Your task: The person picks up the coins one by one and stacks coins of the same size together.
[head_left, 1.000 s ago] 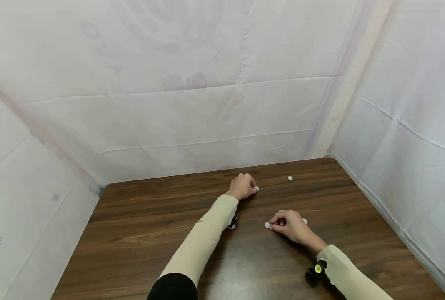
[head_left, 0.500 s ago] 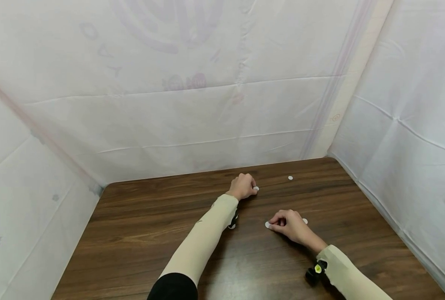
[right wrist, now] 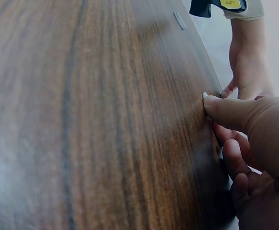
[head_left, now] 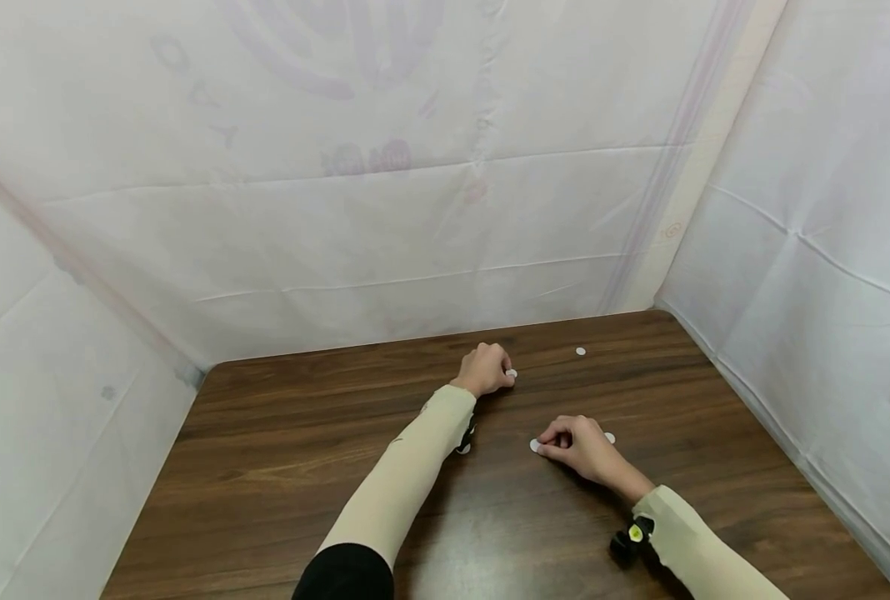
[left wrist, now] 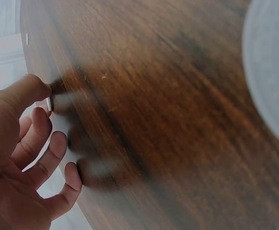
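Observation:
My left hand (head_left: 484,370) is at the far part of the table, its thumb and index finger pinching a small white round disc (head_left: 512,374). In the left wrist view the same disc (left wrist: 49,104) stands edge-on at the thumb tip, with the other fingers loosely bent near the wood. Closer in and to the right, my right hand (head_left: 582,450) pinches a second white disc (head_left: 534,446) at the tabletop. Its thumb tip covers part of that disc (right wrist: 205,95) in the right wrist view.
Another white disc (head_left: 581,351) lies near the table's back edge, and one (head_left: 610,437) just behind the right hand. A further disc (head_left: 463,450) is partly hidden below the left wrist. White cloth walls (head_left: 385,250) border the brown wooden table (head_left: 280,467).
The head view has tipped very slightly, so everything appears a little higher. Both hands keep their places at the same discs.

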`<state>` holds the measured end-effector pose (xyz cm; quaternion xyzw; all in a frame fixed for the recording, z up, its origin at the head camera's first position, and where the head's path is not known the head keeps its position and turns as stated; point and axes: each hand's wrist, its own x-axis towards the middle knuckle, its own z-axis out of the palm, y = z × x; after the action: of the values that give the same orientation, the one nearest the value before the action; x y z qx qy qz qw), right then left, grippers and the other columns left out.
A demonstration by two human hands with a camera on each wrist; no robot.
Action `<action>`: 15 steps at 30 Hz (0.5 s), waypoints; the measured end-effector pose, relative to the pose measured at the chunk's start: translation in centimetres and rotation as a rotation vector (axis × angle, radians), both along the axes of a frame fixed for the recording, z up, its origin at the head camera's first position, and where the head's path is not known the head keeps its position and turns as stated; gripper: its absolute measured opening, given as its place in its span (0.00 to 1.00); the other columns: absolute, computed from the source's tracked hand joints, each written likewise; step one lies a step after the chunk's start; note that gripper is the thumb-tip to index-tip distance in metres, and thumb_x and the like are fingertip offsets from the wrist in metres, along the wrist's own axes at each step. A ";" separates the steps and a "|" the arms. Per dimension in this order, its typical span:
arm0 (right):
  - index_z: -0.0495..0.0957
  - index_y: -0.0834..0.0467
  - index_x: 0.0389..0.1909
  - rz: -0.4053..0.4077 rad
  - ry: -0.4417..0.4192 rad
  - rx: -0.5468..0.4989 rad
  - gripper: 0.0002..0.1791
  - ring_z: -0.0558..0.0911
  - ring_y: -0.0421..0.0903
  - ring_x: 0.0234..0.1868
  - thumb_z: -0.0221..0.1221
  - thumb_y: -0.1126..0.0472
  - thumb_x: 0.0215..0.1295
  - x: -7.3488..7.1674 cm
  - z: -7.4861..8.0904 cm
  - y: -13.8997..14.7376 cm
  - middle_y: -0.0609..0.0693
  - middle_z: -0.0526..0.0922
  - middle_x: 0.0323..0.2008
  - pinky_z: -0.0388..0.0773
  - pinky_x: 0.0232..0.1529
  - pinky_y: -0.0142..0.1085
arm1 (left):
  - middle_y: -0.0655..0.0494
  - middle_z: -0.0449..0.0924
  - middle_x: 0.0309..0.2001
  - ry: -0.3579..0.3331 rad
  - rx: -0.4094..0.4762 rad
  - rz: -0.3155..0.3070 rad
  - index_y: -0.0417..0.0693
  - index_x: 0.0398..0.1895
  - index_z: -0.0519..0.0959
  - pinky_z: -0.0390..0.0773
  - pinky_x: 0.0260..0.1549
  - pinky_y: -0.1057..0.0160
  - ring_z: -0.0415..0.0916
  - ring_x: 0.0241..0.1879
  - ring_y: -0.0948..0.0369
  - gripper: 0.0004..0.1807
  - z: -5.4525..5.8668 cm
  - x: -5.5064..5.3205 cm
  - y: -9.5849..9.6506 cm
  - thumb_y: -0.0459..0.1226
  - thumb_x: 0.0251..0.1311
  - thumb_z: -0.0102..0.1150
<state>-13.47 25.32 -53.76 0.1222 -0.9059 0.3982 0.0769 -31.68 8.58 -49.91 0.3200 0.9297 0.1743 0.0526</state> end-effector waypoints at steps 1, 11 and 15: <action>0.89 0.51 0.31 0.001 0.001 0.000 0.03 0.75 0.32 0.25 0.73 0.61 0.61 0.0 0.0 0.0 0.36 0.80 0.26 0.74 0.28 0.30 | 0.60 0.85 0.37 -0.002 0.000 0.000 0.53 0.35 0.88 0.79 0.32 0.62 0.77 0.28 0.64 0.05 0.0 0.0 0.0 0.43 0.63 0.71; 0.89 0.52 0.32 0.005 -0.008 -0.008 0.02 0.74 0.33 0.25 0.73 0.61 0.61 0.1 0.0 -0.2 0.37 0.81 0.27 0.74 0.27 0.30 | 0.62 0.83 0.30 -0.084 0.056 -0.073 0.51 0.31 0.87 0.77 0.30 0.64 0.75 0.25 0.64 0.05 0.4 0.3 -0.9 0.41 0.62 0.70; 0.89 0.52 0.33 0.016 -0.026 -0.001 0.02 0.75 0.33 0.26 0.72 0.59 0.63 0.1 0.2 0.5 0.37 0.82 0.28 0.75 0.28 0.30 | 0.62 0.81 0.25 -0.106 0.078 -0.128 0.50 0.33 0.87 0.77 0.28 0.65 0.75 0.23 0.64 0.04 1.4 1.2 -0.9 0.39 0.62 0.71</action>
<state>-13.35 25.78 -53.52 0.1242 -0.9056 0.4007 0.0621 -30.52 7.72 -48.52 0.3709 0.8959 0.2232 0.1002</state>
